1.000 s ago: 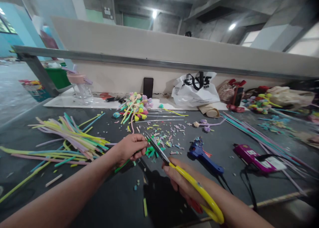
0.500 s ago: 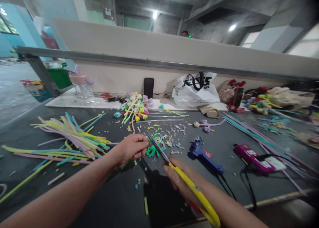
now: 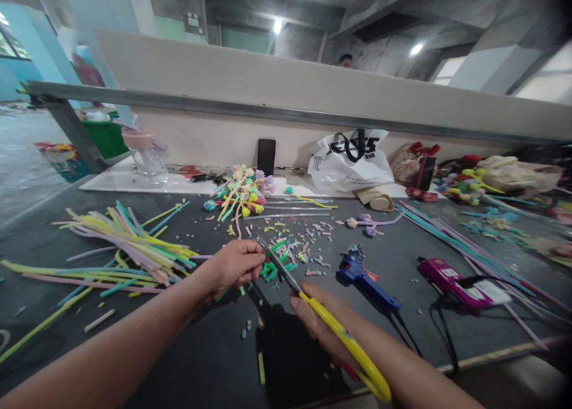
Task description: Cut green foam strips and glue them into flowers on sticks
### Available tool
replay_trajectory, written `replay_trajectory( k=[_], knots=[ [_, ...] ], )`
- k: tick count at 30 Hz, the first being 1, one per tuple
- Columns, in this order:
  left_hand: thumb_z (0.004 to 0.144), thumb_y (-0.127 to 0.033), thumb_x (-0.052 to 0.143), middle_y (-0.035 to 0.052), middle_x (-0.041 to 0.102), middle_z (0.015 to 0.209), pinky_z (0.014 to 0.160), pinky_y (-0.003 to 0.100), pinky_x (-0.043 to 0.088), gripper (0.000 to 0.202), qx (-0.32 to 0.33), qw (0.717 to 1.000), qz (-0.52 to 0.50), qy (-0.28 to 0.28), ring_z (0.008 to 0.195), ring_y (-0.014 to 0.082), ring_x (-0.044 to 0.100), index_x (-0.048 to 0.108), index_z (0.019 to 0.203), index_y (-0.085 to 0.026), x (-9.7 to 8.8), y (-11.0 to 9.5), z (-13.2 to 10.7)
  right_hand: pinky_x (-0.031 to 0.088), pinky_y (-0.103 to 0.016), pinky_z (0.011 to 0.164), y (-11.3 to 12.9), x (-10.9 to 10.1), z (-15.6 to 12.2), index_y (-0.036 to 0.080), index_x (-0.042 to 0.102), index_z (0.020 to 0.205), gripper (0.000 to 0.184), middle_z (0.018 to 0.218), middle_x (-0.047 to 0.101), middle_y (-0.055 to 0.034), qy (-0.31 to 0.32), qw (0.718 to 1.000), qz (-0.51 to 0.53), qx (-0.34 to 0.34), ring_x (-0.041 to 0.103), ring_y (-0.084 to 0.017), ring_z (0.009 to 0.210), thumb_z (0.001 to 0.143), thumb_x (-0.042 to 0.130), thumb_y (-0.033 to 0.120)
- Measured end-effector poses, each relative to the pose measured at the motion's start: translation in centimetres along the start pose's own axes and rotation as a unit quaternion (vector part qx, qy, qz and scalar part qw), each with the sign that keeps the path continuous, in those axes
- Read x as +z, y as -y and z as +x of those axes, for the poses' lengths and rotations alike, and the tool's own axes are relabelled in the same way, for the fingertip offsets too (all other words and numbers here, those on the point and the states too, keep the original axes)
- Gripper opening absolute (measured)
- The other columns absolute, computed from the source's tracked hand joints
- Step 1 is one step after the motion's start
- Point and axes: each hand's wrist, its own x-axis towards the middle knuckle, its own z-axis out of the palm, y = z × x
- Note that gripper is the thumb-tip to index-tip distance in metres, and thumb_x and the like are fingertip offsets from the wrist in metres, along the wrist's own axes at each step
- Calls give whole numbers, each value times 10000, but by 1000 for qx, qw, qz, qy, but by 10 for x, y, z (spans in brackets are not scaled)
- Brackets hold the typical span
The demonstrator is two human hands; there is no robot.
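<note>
My left hand [image 3: 232,265] is closed in a pinch on a green pipe cleaner [image 3: 223,292] that trails down toward the dark table [image 3: 187,349]. My right hand [image 3: 328,328] grips yellow-handled scissors [image 3: 339,334]; their blades [image 3: 277,262] point up and left, with the tips right at my left fingertips. A small heap of green cut pieces [image 3: 272,271] lies just beyond the blades.
A sheaf of pastel pipe cleaners [image 3: 129,248] lies at left. A bunch of finished pipe-cleaner flowers [image 3: 243,191] sits behind scattered offcuts. A blue glue gun [image 3: 364,278] and a magenta one [image 3: 451,281] with black cables lie at right. A white bag [image 3: 351,159] and a black phone [image 3: 266,156] stand against the wall.
The scissors' blades have shifted slightly about my left fingertips. Both hands stay in nearly the same place. A person's head has come into view above the far wall.
</note>
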Motion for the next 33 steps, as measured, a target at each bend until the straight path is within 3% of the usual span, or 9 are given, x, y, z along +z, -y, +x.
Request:
replay_trajectory(
  k=[8, 23, 33],
  knots=[
    [716, -290, 493, -67, 452, 435, 332, 165, 138, 194, -2, 1000, 10, -2, 294, 13, 245, 453, 577, -161, 0, -1, -1, 337, -193, 458, -5, 4, 1, 206, 411, 702, 240, 576, 440, 38, -23, 1000, 17, -11, 443, -100, 516, 841, 379, 398],
    [724, -344, 521, -66, 450, 457, 340, 182, 138, 222, -6, 1000, 15, 19, 304, 20, 231, 480, 604, -162, -8, 7, 8, 296, -173, 416, -3, -6, 6, 204, 412, 718, 269, 548, 472, 59, 34, 999, 31, 18, 418, -68, 441, 851, 392, 438],
    [735, -353, 519, -79, 424, 429, 328, 175, 161, 246, -13, 999, 19, 23, 295, 21, 227, 468, 585, -165, -7, 5, 7, 339, -179, 430, -5, -7, 6, 195, 432, 728, 247, 561, 487, 43, 26, 1000, 13, -6, 444, -79, 462, 861, 371, 395]
  ],
)
